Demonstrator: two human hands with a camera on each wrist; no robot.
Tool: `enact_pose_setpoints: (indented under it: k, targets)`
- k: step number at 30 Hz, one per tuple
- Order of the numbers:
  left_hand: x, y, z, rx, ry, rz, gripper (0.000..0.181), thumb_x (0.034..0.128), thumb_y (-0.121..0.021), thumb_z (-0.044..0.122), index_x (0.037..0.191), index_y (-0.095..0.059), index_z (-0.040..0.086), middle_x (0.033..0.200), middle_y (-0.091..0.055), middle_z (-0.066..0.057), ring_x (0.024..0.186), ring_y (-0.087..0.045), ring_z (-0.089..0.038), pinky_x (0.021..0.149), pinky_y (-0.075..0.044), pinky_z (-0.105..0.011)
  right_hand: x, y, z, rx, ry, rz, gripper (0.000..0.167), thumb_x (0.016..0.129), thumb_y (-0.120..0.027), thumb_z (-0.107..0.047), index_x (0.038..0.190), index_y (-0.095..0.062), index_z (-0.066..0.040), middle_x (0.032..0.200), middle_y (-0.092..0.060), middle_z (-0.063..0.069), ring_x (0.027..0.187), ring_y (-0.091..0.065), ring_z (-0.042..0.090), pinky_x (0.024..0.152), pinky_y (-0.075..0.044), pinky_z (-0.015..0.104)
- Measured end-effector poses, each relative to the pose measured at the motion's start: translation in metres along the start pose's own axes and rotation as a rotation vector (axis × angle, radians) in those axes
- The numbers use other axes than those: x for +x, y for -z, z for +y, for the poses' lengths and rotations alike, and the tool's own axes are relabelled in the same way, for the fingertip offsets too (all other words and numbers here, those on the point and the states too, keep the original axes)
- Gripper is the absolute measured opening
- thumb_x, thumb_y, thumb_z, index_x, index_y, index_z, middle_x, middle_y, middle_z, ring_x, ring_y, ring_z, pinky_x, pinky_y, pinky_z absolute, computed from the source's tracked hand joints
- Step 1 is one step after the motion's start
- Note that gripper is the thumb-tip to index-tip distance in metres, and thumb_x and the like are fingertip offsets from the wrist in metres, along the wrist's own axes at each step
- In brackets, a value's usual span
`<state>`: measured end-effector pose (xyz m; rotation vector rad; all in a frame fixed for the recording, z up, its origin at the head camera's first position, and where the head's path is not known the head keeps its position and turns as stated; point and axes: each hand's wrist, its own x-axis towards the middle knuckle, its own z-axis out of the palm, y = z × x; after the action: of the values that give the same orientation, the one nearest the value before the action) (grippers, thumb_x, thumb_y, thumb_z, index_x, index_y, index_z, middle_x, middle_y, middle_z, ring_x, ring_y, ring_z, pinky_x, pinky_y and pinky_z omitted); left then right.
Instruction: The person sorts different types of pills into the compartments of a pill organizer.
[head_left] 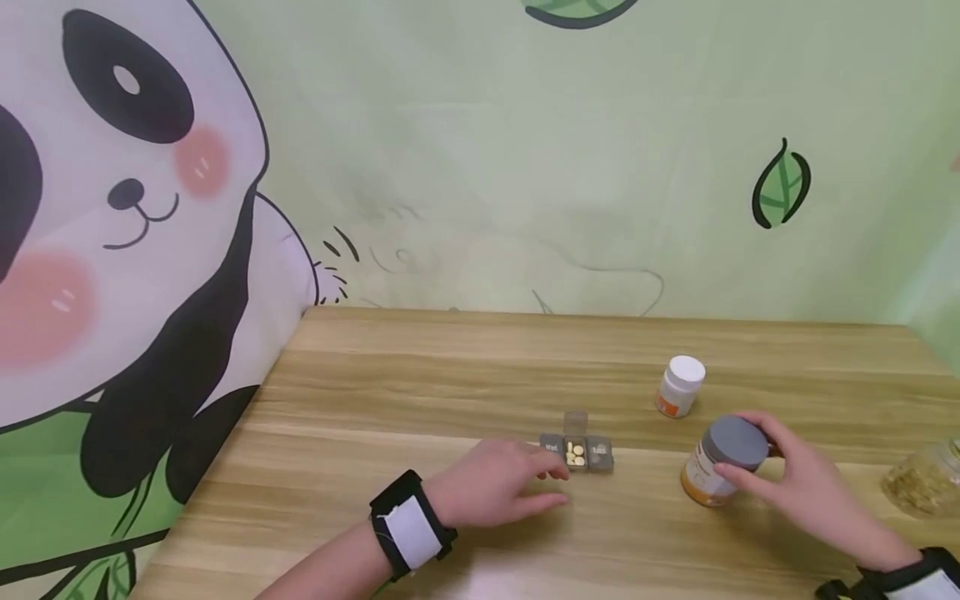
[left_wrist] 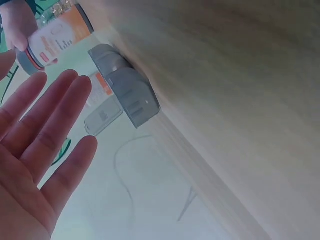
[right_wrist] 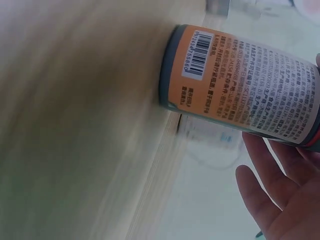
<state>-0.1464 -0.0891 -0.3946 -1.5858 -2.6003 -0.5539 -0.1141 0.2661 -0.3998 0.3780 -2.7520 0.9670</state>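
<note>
My right hand [head_left: 813,492] grips a pill bottle [head_left: 703,477] near its grey lid, thumb on one side and fingers on the other. An orange and white label with a barcode wraps this pill bottle [right_wrist: 200,75]. Its base is at or just above the tabletop; I cannot tell which. My left hand [head_left: 498,483] is beside a small grey pill organizer [head_left: 600,454], its fingers [left_wrist: 57,130] extended and holding nothing. The middle compartment has its clear lid [head_left: 576,422] raised, with several pale yellow tablets [head_left: 575,455] inside. The lids on either side are down.
Behind the gripped bottle stands a smaller white bottle [head_left: 681,386] with a white cap and orange label. A clear jar [head_left: 924,482] of yellowish contents sits at the right. The wooden table [head_left: 420,367] ends at a panda-printed backdrop [head_left: 465,167].
</note>
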Motion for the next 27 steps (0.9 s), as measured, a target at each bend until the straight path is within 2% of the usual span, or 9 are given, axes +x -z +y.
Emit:
enact_pose_setpoints:
  k: [6,9,15,18,20,22,24,26,27]
  targets:
    - [-0.001,0.002,-0.001,-0.009,0.020,-0.007,0.020,0.0958,-0.063,0.030,0.106,-0.069,0.014,0.090,-0.066,0.009,0.059,-0.042,0.005,0.058,-0.036,-0.011,0.016,0.007,0.015,-0.003,-0.033,0.010,0.053,0.084,-0.078,-0.020,0.124,-0.052,0.002,0.103,-0.063,0.015,0.087,-0.056,0.013,0.067,-0.048,0.029]
    - [-0.002,0.002,-0.002,-0.011,0.025,0.006,0.019,0.0955,-0.064,0.029,0.105,-0.069,0.014,0.087,-0.064,0.011,0.056,-0.038,0.005,0.054,-0.033,-0.011,0.025,0.009,0.023,-0.013,-0.045,0.016,0.055,0.086,-0.076,-0.021,0.125,-0.049,0.006,0.104,-0.061,0.020,0.089,-0.057,0.026,0.067,-0.047,0.028]
    - [-0.004,0.004,-0.004,0.013,0.038,0.020,0.020,0.0954,-0.064,0.030,0.106,-0.067,0.014,0.087,-0.067,0.008,0.055,-0.039,0.003,0.053,-0.033,-0.012,0.040,0.013,0.038,-0.027,-0.096,0.015,0.059,0.089,-0.072,-0.026,0.127,-0.044,0.010,0.107,-0.058,0.029,0.092,-0.057,0.039,0.066,-0.044,0.024]
    - [-0.004,0.008,-0.007,0.070,0.064,0.030,0.022,0.0953,-0.064,0.031,0.107,-0.067,0.013,0.091,-0.069,0.005,0.057,-0.042,0.002,0.055,-0.036,-0.014,0.045,0.014,0.038,-0.022,-0.117,-0.009,0.062,0.091,-0.069,-0.030,0.130,-0.042,0.010,0.111,-0.056,0.032,0.093,-0.056,0.041,0.065,-0.045,0.030]
    - [-0.003,0.010,-0.010,0.108,0.090,0.045,0.024,0.0949,-0.064,0.032,0.107,-0.066,0.012,0.091,-0.068,0.005,0.058,-0.043,0.001,0.055,-0.038,-0.016,0.046,0.015,0.035,-0.010,-0.121,-0.010,0.067,0.092,-0.069,-0.030,0.134,-0.037,0.011,0.116,-0.051,0.035,0.098,-0.054,0.045,0.069,-0.045,0.040]
    - [-0.003,0.011,-0.012,0.140,0.120,0.050,0.026,0.0946,-0.064,0.033,0.110,-0.066,0.012,0.093,-0.067,0.004,0.059,-0.045,0.000,0.055,-0.040,-0.018,0.044,0.014,0.027,-0.009,-0.096,0.045,0.071,0.091,-0.071,-0.027,0.138,-0.033,0.011,0.122,-0.046,0.037,0.105,-0.049,0.050,0.075,-0.043,0.053]
    - [-0.002,0.011,-0.015,0.161,0.148,0.043,0.031,0.0944,-0.064,0.036,0.113,-0.064,0.012,0.097,-0.067,0.002,0.062,-0.048,-0.001,0.055,-0.042,-0.018,0.040,0.013,0.016,0.005,-0.004,0.167,0.071,0.088,-0.073,-0.024,0.138,-0.036,0.011,0.127,-0.044,0.037,0.111,-0.043,0.053,0.088,-0.037,0.058]
    - [-0.001,0.009,-0.018,0.176,0.176,0.018,0.037,0.0940,-0.064,0.039,0.118,-0.062,0.011,0.103,-0.067,0.000,0.067,-0.054,-0.003,0.057,-0.044,-0.019,0.035,0.008,0.001,0.001,0.143,0.312,0.064,0.090,-0.070,-0.033,0.131,-0.046,0.010,0.127,-0.047,0.033,0.113,-0.042,0.052,0.100,-0.031,0.050]
    - [0.000,0.008,-0.019,0.185,0.192,-0.002,0.041,0.0936,-0.064,0.041,0.121,-0.061,0.011,0.106,-0.067,-0.001,0.070,-0.057,-0.004,0.058,-0.046,-0.019,0.034,0.004,-0.008,-0.015,0.225,0.375,0.059,0.091,-0.067,-0.039,0.126,-0.053,0.007,0.124,-0.052,0.029,0.110,-0.045,0.048,0.102,-0.031,0.041]
